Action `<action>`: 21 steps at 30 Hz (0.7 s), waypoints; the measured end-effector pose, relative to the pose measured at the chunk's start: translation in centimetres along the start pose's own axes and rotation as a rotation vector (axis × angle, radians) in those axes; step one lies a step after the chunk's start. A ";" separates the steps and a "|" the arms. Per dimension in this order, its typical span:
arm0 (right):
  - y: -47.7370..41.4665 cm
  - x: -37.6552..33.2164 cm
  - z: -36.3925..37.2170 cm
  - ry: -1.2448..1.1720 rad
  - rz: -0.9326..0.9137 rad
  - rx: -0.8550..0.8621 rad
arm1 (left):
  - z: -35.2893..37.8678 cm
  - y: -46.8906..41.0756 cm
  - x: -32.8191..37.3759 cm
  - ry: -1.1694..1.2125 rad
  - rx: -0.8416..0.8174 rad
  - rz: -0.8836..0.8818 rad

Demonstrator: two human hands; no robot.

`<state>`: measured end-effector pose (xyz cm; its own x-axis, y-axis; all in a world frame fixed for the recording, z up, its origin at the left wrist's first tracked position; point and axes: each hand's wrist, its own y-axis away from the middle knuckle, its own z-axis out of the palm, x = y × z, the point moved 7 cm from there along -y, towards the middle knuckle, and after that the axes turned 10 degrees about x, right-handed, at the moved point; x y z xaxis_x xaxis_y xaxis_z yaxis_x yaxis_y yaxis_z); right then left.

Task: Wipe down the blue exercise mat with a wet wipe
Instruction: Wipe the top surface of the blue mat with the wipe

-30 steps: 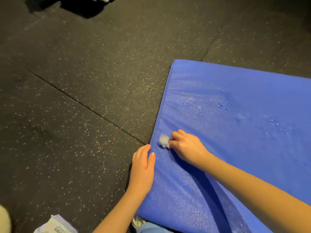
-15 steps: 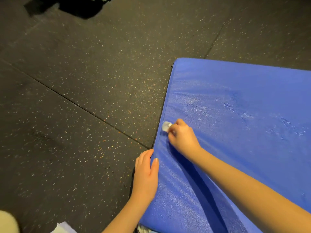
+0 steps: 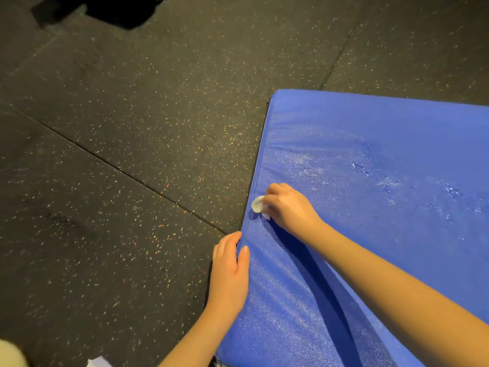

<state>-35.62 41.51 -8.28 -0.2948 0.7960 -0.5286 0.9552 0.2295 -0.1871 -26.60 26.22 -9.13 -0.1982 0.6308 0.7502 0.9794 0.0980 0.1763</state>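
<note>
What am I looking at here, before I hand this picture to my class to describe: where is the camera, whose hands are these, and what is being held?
There is no machine here: a person works with bare hands, and the one camera sits on their head, looking forward and down. So the arms come in from the bottom. A blue mat lies on a dark speckled floor. The right hand pinches a small white wet wipe and presses it on the mat near its side edge. The left hand rests along that edge, thumb on top, holding nothing. Patches of the mat shine, perhaps damp.
</note>
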 end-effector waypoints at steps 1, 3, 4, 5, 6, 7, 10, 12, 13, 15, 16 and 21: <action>0.3 0.3 0.1 -0.018 0.028 0.047 | -0.1 -0.2 0.2 -0.003 0.002 0.007; 1.3 -0.9 0.3 -0.054 -0.022 0.045 | -0.1 -0.9 0.6 -0.004 0.006 0.023; 2.0 -1.9 0.4 -0.056 -0.100 0.000 | -0.1 -1.3 0.9 -0.006 0.010 0.034; 2.4 -2.3 0.5 -0.040 -0.178 -0.046 | -0.1 -1.8 1.1 -0.013 0.013 0.043; 2.3 -2.0 0.3 -0.009 -0.210 -0.073 | 0.0 -2.2 1.3 -0.023 0.007 0.049; 1.6 -0.9 -0.3 0.014 -0.173 -0.049 | 0.2 -2.5 1.5 -0.032 -0.005 0.057; -0.2 3.2 -1.7 0.035 0.080 0.160 | 0.9 -2.5 1.8 -0.055 -0.036 0.084; 0.5 1.7 -1.1 -0.003 0.098 0.160 | 1.2 -2.2 1.7 -0.058 -0.039 0.090; 1.4 0.3 -0.3 -0.032 0.032 0.112 | 1.3 -2.0 1.7 -0.060 -0.039 0.093; 3.1 -1.3 0.6 -0.021 -0.129 -0.020 | 1.4 -2.1 1.5 -0.070 -0.050 0.080; 2.9 -0.7 0.2 -0.007 -0.131 -0.037 | 1.5 -2.2 1.4 -0.074 -0.054 0.080; 0.7 4.8 -2.6 0.091 0.121 0.282 | 2.0 -3.9 2.1 -0.076 -0.089 0.103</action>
<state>-36.28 46.98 -8.81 -0.1640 0.8576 -0.4874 0.9339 -0.0241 -0.3567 -30.76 28.69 -9.46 -0.0902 0.6908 0.7174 0.9865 -0.0369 0.1596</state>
